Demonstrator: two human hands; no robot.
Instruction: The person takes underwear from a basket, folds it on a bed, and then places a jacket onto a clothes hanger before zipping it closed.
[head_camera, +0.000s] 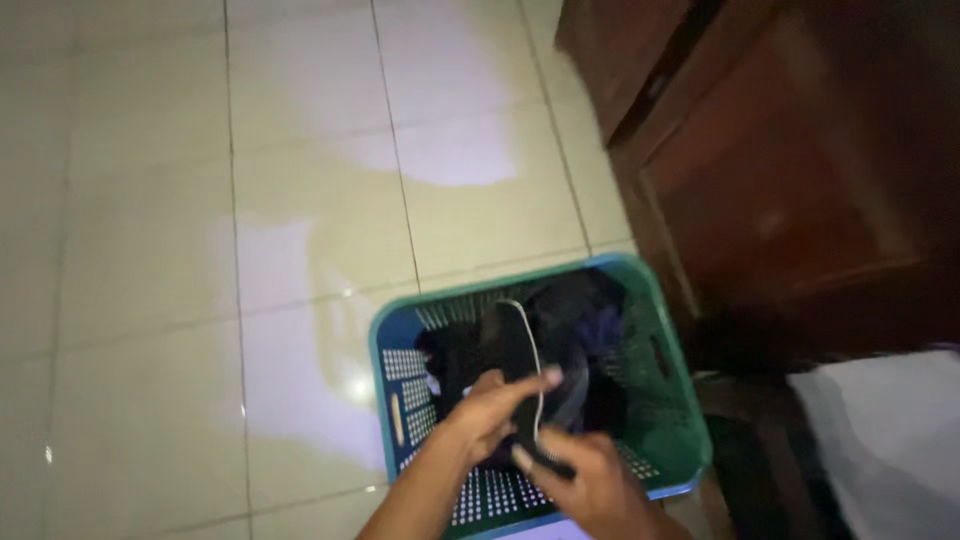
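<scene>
A blue and green plastic laundry basket (392, 352) with perforated walls stands on the tiled floor and holds dark clothes (590, 330). My left hand (490, 405) and my right hand (585, 480) are over the basket, both gripping a dark garment (520, 370) with a thin white cord or trim (535, 360) running along it. The garment hangs between the hands just above the pile. The view is dim and blurred, so the garment's kind is unclear.
Pale glossy floor tiles (200, 250) spread to the left and behind the basket. A dark brown wooden cabinet (800, 170) stands at the right, close to the basket. A white cloth or surface (890, 430) lies at the lower right.
</scene>
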